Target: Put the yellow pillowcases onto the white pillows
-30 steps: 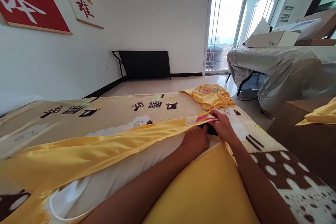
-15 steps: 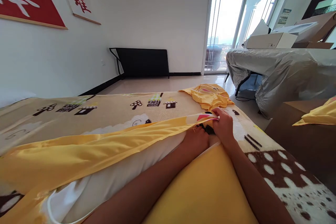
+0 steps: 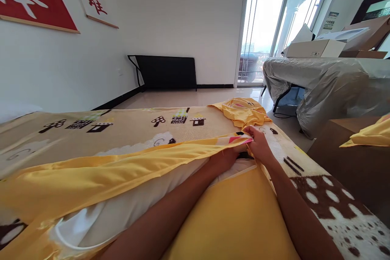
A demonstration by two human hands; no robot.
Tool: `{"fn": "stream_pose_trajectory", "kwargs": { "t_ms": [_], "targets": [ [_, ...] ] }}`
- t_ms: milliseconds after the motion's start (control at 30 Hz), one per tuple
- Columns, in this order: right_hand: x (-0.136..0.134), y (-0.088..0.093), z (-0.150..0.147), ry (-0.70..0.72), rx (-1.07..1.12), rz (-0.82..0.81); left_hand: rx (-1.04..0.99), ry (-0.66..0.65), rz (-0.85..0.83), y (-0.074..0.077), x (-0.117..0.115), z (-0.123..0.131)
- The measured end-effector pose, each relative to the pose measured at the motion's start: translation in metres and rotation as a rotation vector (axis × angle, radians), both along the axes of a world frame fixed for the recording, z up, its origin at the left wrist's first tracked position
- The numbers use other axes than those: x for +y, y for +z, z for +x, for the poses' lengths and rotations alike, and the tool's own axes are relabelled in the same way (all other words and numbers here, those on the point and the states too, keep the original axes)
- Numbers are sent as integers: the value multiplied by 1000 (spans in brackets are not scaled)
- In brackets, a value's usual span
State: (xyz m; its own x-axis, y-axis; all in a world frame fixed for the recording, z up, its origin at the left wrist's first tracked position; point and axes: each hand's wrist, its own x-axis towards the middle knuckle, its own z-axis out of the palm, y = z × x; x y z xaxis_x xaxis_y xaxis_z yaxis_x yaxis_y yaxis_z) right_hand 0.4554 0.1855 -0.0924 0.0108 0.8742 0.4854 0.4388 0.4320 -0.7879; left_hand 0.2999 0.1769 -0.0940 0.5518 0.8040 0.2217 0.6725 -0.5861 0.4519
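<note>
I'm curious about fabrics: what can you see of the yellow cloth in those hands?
The yellow cloth looks thin, smooth and slightly shiny, with a whitish inside, a white curved edge at lower left and a pink patch near the right hand. It lies opened on the patterned blanket, its upper layer creased into a long band, its lower one smoother. The right hand pinches the upper layer's edge; the left hand reaches between the layers, partly hidden.

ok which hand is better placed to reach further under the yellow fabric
Probably the left hand, tucked partly under the raised edge of the yellow fabric; the right hand pinches that edge.
</note>
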Motion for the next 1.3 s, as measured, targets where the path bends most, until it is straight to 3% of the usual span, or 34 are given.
{"fn": "stream_pose_trajectory", "kwargs": {
  "t_ms": [133,300,400,567,800,967,1100,1233,1300],
  "targets": [
    [-6,7,2,49,-113,-25,15,21,-31,0,-2,0],
    [-13,11,-2,-243,-372,59,38,59,21,2,-14,8],
    [-14,11,-3,-312,-442,103,86,35,38,1,-18,10],
    [-14,12,-3,-220,-261,230,127,-85,-66,2,-12,-2],
    [-12,13,-3,-181,-19,138,77,-161,-165,17,-9,-7],
    [-7,10,-1,-111,91,111,62,-210,-169,10,-5,1],
    [-3,7,2,-72,116,65,-5,-149,-132,3,-2,3],
    [-3,7,5,-71,94,51,-24,-213,-7,3,-8,3],
    [-4,7,5,-66,89,67,-14,-183,25,2,-10,3]
  ]
}}
